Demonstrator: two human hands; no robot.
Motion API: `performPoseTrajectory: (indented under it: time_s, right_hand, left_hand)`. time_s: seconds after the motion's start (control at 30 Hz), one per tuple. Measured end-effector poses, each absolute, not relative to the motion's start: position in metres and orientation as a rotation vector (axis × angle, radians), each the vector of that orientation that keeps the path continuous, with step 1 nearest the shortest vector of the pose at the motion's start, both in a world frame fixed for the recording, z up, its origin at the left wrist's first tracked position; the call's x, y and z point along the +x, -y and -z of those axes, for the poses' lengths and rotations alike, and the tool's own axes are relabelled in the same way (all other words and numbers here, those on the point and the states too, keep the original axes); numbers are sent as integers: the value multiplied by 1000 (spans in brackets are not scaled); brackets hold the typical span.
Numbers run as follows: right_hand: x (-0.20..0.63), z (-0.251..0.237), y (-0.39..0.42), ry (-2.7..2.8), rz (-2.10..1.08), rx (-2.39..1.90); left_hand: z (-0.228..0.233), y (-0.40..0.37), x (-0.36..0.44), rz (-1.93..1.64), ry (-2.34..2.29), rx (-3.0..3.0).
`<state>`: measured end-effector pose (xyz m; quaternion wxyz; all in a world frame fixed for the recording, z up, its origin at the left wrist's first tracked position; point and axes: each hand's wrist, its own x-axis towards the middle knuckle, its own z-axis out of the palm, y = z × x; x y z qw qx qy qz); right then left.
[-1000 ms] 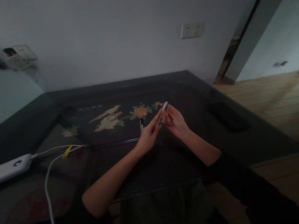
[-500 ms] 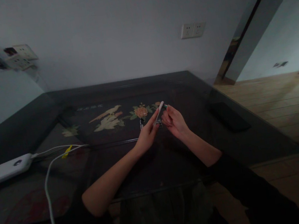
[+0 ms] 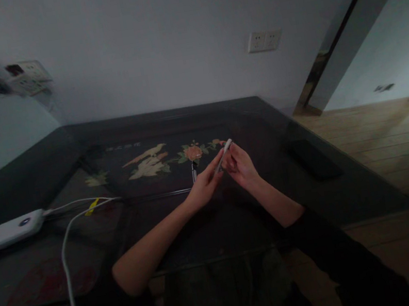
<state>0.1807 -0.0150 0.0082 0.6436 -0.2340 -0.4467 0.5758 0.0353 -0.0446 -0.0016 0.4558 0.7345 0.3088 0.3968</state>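
A thin, flat, pale-edged thing (image 3: 224, 155) is tilted up almost edge-on to me over the middle of the table. My left hand (image 3: 205, 183) grips it, the fingers stretched along its left face. On the far side of it, my right hand (image 3: 240, 165) has its fingers curled in close against the edge; whatever they pinch is hidden. Just left of my left hand, a small silver and black thing (image 3: 193, 169) lies on the table, too small to name.
The dark glossy table (image 3: 218, 234) carries a bird and flower picture (image 3: 147, 165). At left lies a white power strip (image 3: 9, 232) with a white cable (image 3: 65, 265). A dark flat slab (image 3: 313, 158) lies at right. A wall socket (image 3: 264, 41) is behind.
The flat thing has shifted slightly right and tilted toward my right hand. The bit of green that showed at my right fingertips is now out of sight.
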Motion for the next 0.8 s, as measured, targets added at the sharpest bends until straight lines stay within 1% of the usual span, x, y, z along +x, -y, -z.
performPoseTrajectory:
  time_s: [0.23,0.47,0.8]
  right_hand:
    - [180,-9,16,1024,-1344,-515]
    - [181,-11,17,1027,-1355,-496]
    - [181,-10,15,1023,-1329,-520]
  left_hand:
    - [-2,43,33,-1038,-873,1866]
    - [6,34,28,-1059,-978,1901]
    - [0,46,35,-1058,-836,1918]
